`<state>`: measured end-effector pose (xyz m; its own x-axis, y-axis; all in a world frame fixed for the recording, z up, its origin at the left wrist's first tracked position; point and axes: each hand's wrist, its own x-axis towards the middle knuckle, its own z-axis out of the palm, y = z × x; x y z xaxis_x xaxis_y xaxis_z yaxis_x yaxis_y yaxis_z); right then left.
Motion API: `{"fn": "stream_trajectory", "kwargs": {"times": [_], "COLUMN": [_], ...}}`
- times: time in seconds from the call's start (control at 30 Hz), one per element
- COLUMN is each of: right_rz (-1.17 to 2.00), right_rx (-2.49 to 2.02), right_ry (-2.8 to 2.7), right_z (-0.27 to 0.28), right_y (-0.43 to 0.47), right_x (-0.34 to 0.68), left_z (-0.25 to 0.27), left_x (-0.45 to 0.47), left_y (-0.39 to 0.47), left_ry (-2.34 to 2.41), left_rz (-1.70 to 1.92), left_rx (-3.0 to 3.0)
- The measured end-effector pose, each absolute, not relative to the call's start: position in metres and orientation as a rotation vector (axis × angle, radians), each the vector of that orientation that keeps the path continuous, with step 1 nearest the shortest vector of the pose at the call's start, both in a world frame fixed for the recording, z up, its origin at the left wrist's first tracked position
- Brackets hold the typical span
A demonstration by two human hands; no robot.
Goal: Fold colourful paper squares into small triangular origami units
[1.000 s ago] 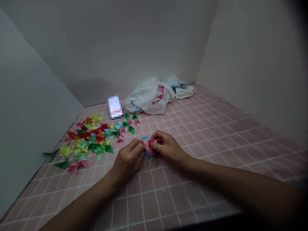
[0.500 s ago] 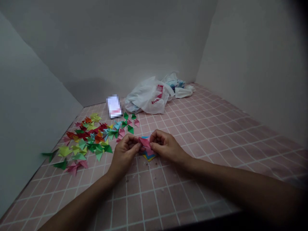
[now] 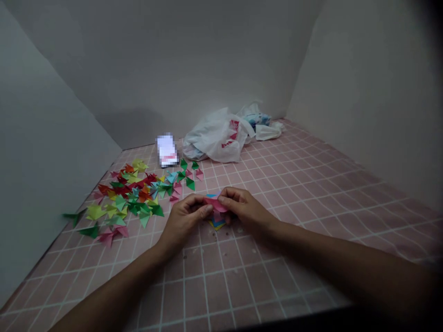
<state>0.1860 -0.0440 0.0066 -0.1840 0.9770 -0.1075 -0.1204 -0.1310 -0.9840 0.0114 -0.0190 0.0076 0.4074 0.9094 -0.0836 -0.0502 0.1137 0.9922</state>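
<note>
A small piece of folded pink paper (image 3: 217, 204) is pinched between my two hands. My left hand (image 3: 187, 214) grips its left end between thumb and fingers. At its right end, the thumb and fingers of my right hand (image 3: 242, 206) are closed on it. Just beneath lies a stack of coloured paper sheets (image 3: 217, 224), with blue and yellow corners showing; my hands and the pink paper cover most of it. Left of my hands spreads a pile of folded paper cranes (image 3: 131, 191) in red, green, yellow, pink, orange and light blue.
A lit phone (image 3: 167, 150), its screen blurred, leans beyond the cranes. White plastic bags (image 3: 218, 136) with red print lie by the back wall. Walls rise at the left, back and right of the pink tiled surface (image 3: 304, 184). Small specks lie near my hands.
The pink paper has turned in my fingers and now shows a wider, flatter face. My right fingers have shifted over its right end. The whole view has moved slightly.
</note>
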Motion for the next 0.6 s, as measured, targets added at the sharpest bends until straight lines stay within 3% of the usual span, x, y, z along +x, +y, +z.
{"fn": "stream_trajectory", "kwargs": {"times": [0.6], "right_rz": [1.642], "right_rx": [-0.996], "right_ry": [-1.209], "right_z": [0.0025], "right_y": [-0.0431], "right_x": [0.1863], "left_z": [0.0134], "left_x": [0.0103], "left_y": [-0.0209], "left_ry": [0.879], "left_rz": [0.858], "left_rx": [1.390]}}
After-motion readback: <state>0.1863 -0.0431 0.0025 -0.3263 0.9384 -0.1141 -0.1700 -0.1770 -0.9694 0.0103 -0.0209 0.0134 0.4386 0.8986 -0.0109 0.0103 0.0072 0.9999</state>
